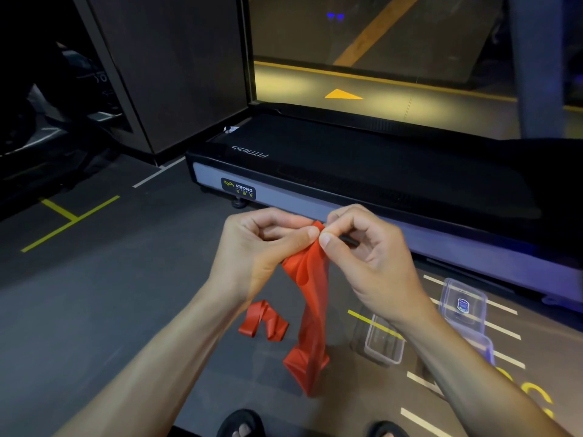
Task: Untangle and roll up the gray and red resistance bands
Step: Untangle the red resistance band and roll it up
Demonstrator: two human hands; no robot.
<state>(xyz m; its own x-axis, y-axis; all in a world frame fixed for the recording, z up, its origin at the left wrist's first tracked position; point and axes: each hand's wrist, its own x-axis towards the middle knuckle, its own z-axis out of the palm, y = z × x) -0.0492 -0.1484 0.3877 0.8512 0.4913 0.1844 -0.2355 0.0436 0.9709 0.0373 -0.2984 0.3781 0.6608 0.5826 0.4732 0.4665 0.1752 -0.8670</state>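
Nearest of all, at the bottom edge, two feet in dark open-toed sandals [241,424] stand on the dark gray rubber floor [94,310]; bare forearms reach up and away from there towards the middle of the scene.

A little further out, a long, flat red rubber resistance band [310,313] hangs twisted between the two hands; its lower folded end sits low, close to the feet, though I cannot tell whether it touches the floor; another length of red band [263,320] lies crumpled on the floor just left of it, and whether the two join is hidden.

To the right, a small clear plastic container [383,340] rests on the floor across a yellow line; just beyond it, further right, lies a clear plastic lid with a blue sticker [463,302], partly hidden by the right forearm.

Higher up, the left hand [262,244] pinches the top of the hanging band between thumb and curled fingers; the right hand [369,247] pinches the same top edge just beside it, thumb and forefinger closed on the rubber, the thumbs nearly touching.

Beyond the hands, a black treadmill with a gray side rail [362,184] runs across the floor; it bears a "BODY STRONG" label near its left end; yellow floor lines [69,220] mark the ground to the left; farthest off, a yellow arrow [342,95] shows on lit flooring.
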